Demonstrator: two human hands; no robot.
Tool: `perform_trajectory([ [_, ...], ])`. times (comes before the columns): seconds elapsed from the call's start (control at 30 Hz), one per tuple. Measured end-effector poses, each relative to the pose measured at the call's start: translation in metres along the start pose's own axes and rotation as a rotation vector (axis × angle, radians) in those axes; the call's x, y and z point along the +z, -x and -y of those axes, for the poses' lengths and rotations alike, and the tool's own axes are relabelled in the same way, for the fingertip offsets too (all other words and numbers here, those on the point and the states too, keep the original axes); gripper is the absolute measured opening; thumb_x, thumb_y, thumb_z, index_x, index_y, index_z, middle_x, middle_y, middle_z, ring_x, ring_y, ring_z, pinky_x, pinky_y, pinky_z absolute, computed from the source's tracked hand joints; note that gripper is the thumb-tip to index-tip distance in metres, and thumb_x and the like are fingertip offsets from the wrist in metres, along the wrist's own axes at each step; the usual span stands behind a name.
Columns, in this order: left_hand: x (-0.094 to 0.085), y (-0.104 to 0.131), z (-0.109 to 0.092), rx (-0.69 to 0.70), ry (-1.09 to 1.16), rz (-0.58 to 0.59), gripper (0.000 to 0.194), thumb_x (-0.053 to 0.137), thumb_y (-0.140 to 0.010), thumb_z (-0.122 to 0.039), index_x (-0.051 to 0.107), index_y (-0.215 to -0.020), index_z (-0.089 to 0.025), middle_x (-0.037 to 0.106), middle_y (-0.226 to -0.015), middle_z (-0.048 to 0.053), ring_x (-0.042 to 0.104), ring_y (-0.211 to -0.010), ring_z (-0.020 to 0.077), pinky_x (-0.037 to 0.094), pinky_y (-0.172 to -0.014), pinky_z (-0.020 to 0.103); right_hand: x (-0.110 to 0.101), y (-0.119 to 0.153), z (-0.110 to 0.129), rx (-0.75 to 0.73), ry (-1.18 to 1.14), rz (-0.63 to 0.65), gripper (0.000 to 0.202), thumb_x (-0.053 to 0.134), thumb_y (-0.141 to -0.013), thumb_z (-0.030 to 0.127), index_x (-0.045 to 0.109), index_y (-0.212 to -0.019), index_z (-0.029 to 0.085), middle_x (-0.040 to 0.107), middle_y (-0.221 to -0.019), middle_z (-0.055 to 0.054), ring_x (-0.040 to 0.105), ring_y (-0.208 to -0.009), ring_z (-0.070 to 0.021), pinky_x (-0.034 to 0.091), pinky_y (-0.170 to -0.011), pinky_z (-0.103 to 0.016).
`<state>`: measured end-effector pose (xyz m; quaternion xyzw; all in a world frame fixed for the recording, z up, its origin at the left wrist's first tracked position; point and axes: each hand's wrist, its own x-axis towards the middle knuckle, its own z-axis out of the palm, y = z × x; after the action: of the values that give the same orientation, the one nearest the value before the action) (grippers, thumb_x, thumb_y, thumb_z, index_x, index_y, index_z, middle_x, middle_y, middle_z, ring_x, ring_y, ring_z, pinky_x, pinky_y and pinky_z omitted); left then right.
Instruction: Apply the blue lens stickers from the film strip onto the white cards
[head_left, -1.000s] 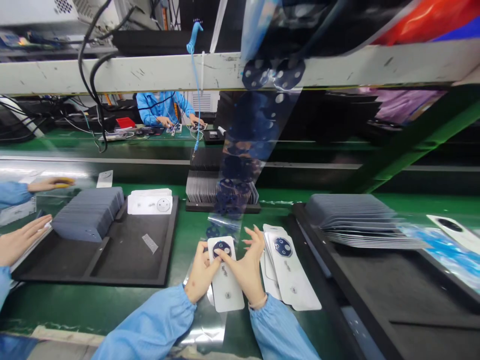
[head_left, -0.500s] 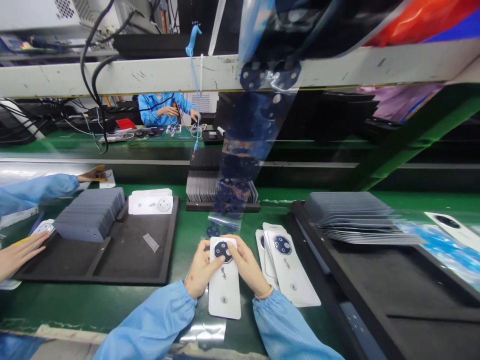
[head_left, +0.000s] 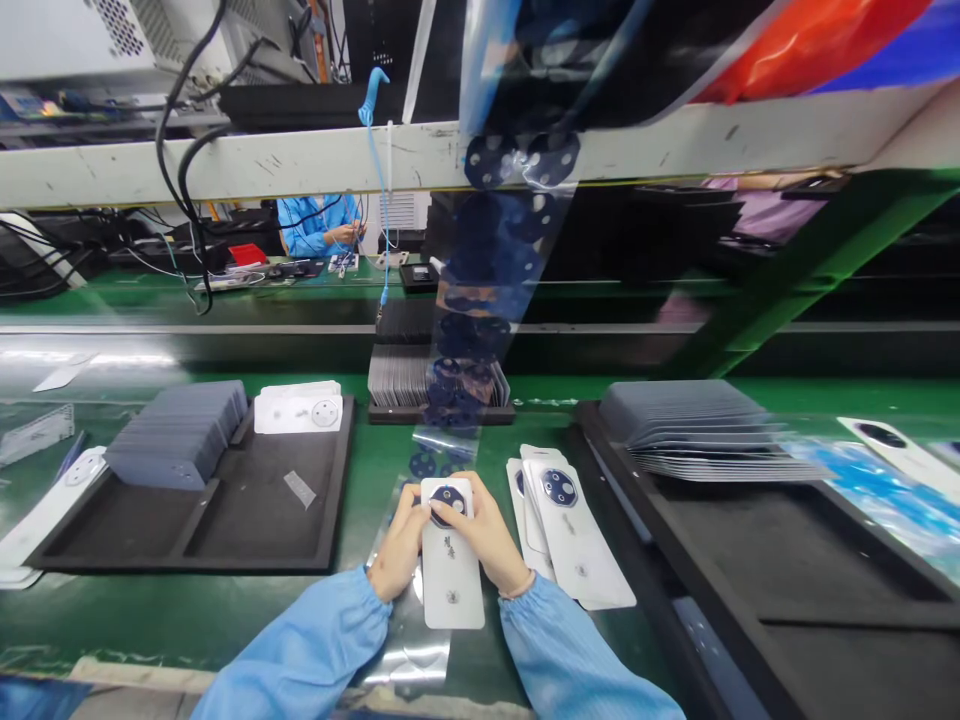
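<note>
Where the clear strip of dark discs (head_left: 487, 240) hangs over the bench (head_left: 150, 620), we find the white panel (head_left: 454, 575) just nearer than its lowest visible discs, pinched between our two hands. The left hand (head_left: 396, 552) grips the panel's left edge, the right hand (head_left: 496, 545) its right edge, the right thumb lying partly across its dark round patch (head_left: 448, 493). Our fingertips behind the panel are hidden, and we cannot tell whether it touches the bench. Right of the strip lie overlapping white panels (head_left: 581, 540), the undermost mostly covered; farther right, a black tray (head_left: 712, 550) runs out of view. Upright grey sheets (head_left: 397, 376) behind the strip show only dimly through it. Beyond it to the left, a shelf beam (head_left: 247, 165) hides the upper part of a co-worker (head_left: 307, 235).
</note>
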<state>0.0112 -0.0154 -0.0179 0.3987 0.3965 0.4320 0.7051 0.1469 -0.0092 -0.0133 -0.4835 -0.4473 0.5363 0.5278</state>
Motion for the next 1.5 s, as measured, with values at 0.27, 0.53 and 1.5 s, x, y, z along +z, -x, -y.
perform_trajectory([
  [0.27,0.009,0.005,-0.014,0.024,-0.055,0.108,0.045,0.071,-0.077,-0.040,0.038,-0.103,-0.022,0.067,-0.081,-0.001,0.064,-0.062,0.0125,0.048,-0.058,0.023,0.001,0.000,0.002,0.014,-0.019,-0.047,0.036,0.078,-0.068,0.039,0.056,-0.088,0.021,0.058,-0.071,0.004,0.052,-0.064,-0.0148,0.042,-0.061,-0.025],
  [0.53,0.011,0.006,-0.016,0.020,-0.004,0.105,0.053,0.077,-0.073,-0.041,0.039,-0.103,-0.021,0.071,-0.082,0.002,0.066,-0.062,0.0138,0.049,-0.057,0.023,0.001,0.000,0.003,-0.011,-0.046,-0.111,0.034,0.071,-0.073,0.048,0.060,-0.088,0.019,0.062,-0.075,0.000,0.057,-0.070,-0.0177,0.045,-0.064,-0.027],
  [1.5,-0.043,-0.008,-0.094,0.260,-0.328,-0.229,0.064,0.070,-0.074,-0.029,0.036,-0.128,-0.026,0.049,-0.140,0.016,0.049,-0.128,0.0281,0.039,-0.104,0.044,-0.072,0.036,0.002,-0.423,0.907,-0.417,0.067,0.053,-0.090,0.045,0.030,-0.148,0.023,0.021,-0.156,-0.014,0.024,-0.141,-0.0389,0.033,-0.109,-0.058],
])
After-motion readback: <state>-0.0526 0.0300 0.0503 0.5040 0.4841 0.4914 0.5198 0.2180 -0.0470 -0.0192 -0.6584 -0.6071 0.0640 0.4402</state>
